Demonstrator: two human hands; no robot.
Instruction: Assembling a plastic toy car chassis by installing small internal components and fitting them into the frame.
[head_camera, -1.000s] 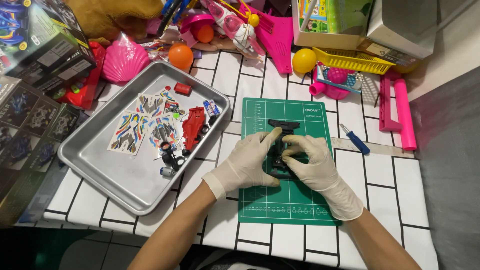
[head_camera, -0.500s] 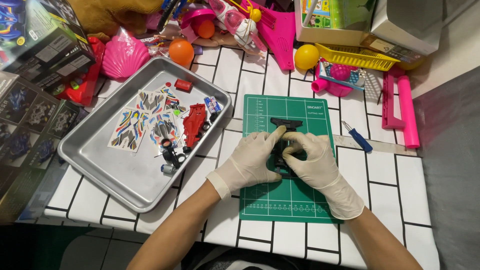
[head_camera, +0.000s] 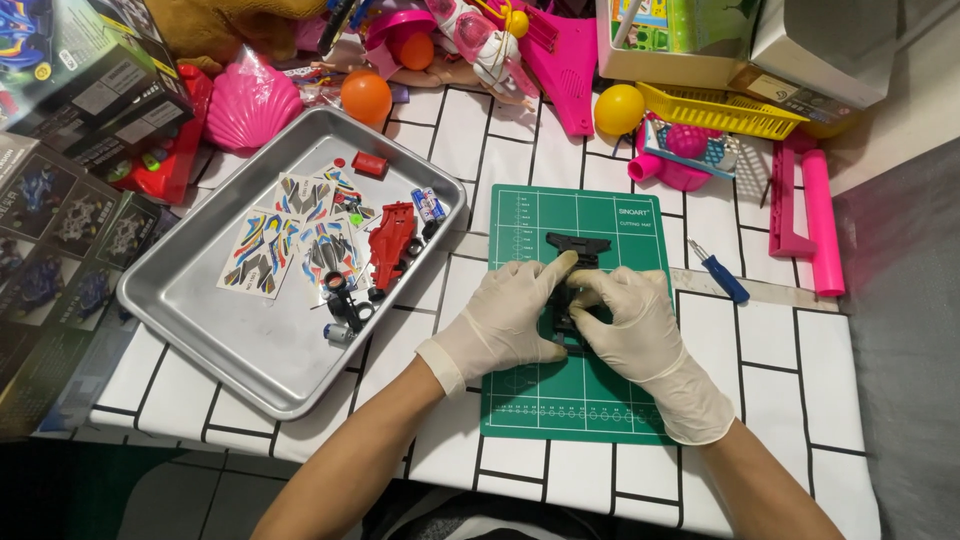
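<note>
Pinching a black toy chassis (head_camera: 574, 262) between them, both gloved hands, left hand (head_camera: 508, 312) and right hand (head_camera: 634, 322), rest on the green cutting mat (head_camera: 620, 395), right of the metal tray (head_camera: 215, 325).

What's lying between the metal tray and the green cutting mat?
In the head view, only bare white tabletop separates the metal tray from the green cutting mat; the left hand crosses lower down.

Matt metal tray (head_camera: 200, 330), rubbery gloves (head_camera: 510, 315)

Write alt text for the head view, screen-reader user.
Two gloved hands, left hand and right hand, grip a black toy car chassis over a green cutting mat on a white tiled table. To the left, a metal tray holds sticker sheets and a red car body.
</note>
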